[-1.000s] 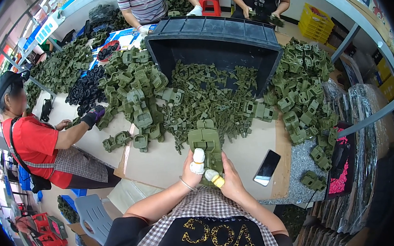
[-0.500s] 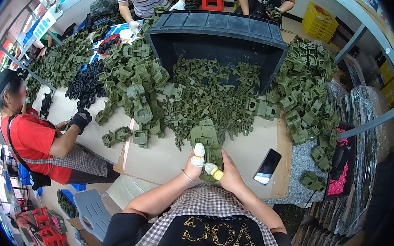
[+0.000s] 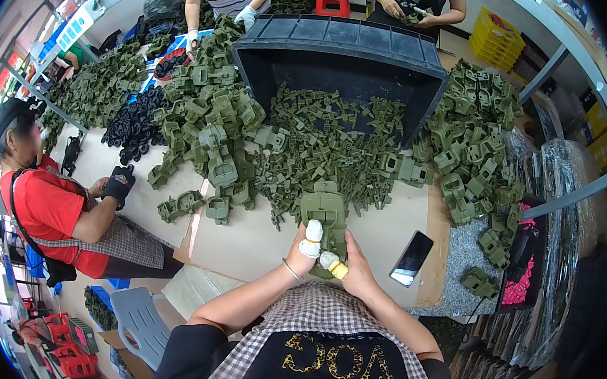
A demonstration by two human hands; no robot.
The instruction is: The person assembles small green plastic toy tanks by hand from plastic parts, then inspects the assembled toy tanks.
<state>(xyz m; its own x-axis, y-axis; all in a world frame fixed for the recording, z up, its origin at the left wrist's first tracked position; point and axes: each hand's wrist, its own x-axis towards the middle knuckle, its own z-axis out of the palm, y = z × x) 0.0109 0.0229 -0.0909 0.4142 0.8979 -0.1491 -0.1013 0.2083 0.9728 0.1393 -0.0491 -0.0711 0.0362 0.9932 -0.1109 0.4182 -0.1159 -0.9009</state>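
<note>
Both my hands hold a green plastic toy vehicle body [image 3: 323,206] over the near edge of the table. My left hand [image 3: 299,258] is closed on its left side, the thumb wrapped in white tape. From the right side my right hand [image 3: 356,274] grips it, with a yellow and white wrap on the thumb. The undersides of my fingers are hidden by the part. Just beyond lies a heap of small green plastic parts [image 3: 330,160], spilling from a tipped black bin [image 3: 341,38]. Larger green vehicle bodies [image 3: 216,118] are piled to the left of it.
More green vehicle bodies [image 3: 468,155] lie in a pile at right, near a black phone [image 3: 411,258]. Black wheels [image 3: 135,131] are heaped at left. A person in red [image 3: 52,209] stands there; two others work across the table. A bin with pink pieces [image 3: 518,288] sits at the right edge.
My hands keep their hold on the vehicle body with little movement. The whole view has shifted slightly. Across the table, the co-workers' hands have moved, as has the gloved hand at left.
</note>
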